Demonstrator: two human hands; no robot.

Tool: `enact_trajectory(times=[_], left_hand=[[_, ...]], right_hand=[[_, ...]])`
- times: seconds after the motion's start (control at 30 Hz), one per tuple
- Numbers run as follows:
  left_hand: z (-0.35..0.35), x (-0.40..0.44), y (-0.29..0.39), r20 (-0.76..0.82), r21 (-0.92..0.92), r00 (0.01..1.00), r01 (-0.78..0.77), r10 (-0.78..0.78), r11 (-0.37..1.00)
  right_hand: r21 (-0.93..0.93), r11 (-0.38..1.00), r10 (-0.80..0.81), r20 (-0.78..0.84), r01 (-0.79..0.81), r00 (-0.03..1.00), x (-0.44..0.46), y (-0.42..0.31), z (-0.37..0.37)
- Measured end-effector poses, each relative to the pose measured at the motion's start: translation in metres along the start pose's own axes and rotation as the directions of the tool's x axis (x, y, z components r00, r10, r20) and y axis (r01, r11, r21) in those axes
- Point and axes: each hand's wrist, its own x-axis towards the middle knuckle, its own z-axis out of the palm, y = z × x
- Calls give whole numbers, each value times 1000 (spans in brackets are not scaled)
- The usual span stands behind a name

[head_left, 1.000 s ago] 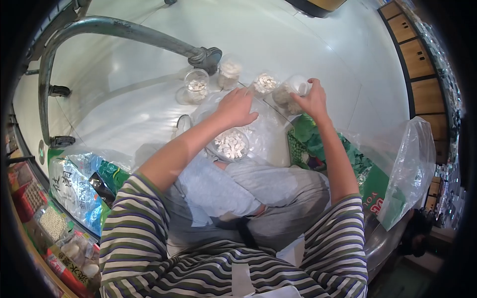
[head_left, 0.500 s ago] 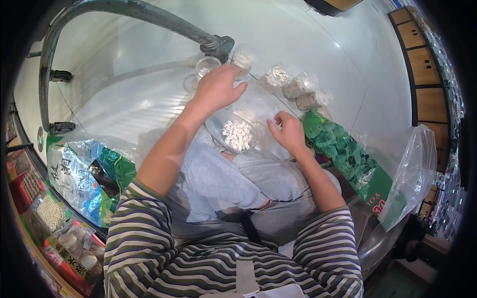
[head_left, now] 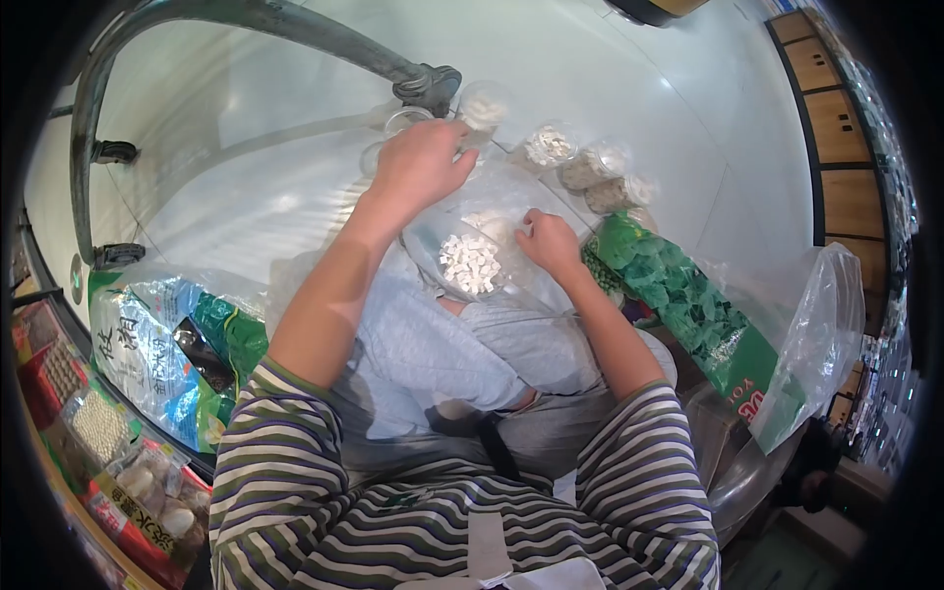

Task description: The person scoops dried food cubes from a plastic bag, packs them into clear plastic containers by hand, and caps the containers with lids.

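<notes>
Currently, the heap of white chunks [head_left: 470, 265] lies in clear plastic [head_left: 431, 242] just in front of the person's folded legs; whether that is a bag or a tub cannot be told. Beyond the heap and to its left, the left hand [head_left: 418, 165] bends over an open jar [head_left: 406, 118], covering most of it, so it cannot be told whether the fingers are clamped on it. Just right of the heap, the right hand [head_left: 553, 241] is loosely curled; a grip on the plastic cannot be made out. Farther beyond the heap, another jar [head_left: 484, 103] stands on the floor [head_left: 560, 69], close to the caster [head_left: 430, 88] of a metal frame [head_left: 285, 29], which crowds the space behind. Beyond the heap to the right, three jars of pale pieces [head_left: 593, 165] form a slanting row. A leaf-printed green bag [head_left: 688, 285] lies right of the heap, near the right forearm, and a blue-and-green package [head_left: 147, 364] lies well to its left.
</notes>
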Motion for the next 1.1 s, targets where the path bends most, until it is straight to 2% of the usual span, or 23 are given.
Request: enact_trajectory(times=[0.13, 0.23, 0.3, 0.37, 0.43, 0.53, 0.6, 0.7, 0.77, 0.83, 0.87, 0.9, 0.93, 0.97, 1.0, 1.07, 1.1], left_hand=[[-4, 0, 2, 2, 22, 1000, 11, -11, 1000], [-5, 0, 0, 21, 46, 999, 35, -36, 998], [-4, 0, -1, 14, 48, 999, 32, -32, 998], [-4, 1, -1, -8, 71, 1000, 24, -23, 997], [-2, 1, -3, -35, 63, 999, -7, 9, 998], [0, 0, -4, -64, 58, 997, -44, 48, 997], [1, 1, -5, -65, 57, 996, -55, 59, 997], [-4, 2, -7, -62, 49, 998, -24, 27, 998], [-17, 7, -13, -59, 46, 996, 75, -72, 996], [-33, 13, -32, -72, 78, 993, 102, -96, 992], [-39, 16, -44, -89, 106, 990, 121, -112, 987], [-43, 18, -58, -87, 113, 988, 135, -125, 984], [-48, 21, -71, -17, 105, 987, 161, -160, 981], [-50, 22, -81, 54, 96, 980, 187, -193, 978], [-50, 23, -87, 53, 98, 978, 195, -201, 976], [-45, 25, -94, 235, 66, 946, 214, -224, 975], [-39, 27, -98, 234, 65, 946, 214, -224, 975]], right_hand=[[19, 1000, 6, -19, -6, 1000, 7, 6, 6], [-28, 999, 13, -105, -16, 994, 9, 8, -17], [-37, 999, 21, -199, -29, 980, 7, 10, -48], [54, 998, 3, -331, 16, 944, 12, 31, -71], [200, 978, 131, -365, -60, 922, 18, 45, -107], [235, 964, 212, -403, -123, 891, 33, 68, -144], [320, 929, 308, -387, -186, 869, 43, 79, -157], [299, 935, 303, -391, -191, 869, 52, 97, -148], [280, 938, 303, -385, -203, 871, 53, 101, -146], [191, 956, 293, -567, -223, 770, 38, 83, -153], [195, 956, 291, -555, -218, 779, 26, 72, -154], [208, 961, 259, -445, -182, 857, 12, 58, -155], [223, 964, 215, -329, -146, 919, -2, 47, -152], [180, 983, 78, -199, -41, 977, -16, 40, -138], [150, 986, -60, -62, 69, 996, -29, 35, -122], [75, 980, -198, 278, 184, 940, -45, 24, -91], [63, 982, -188, 350, 177, 918, -52, 24, -72]])
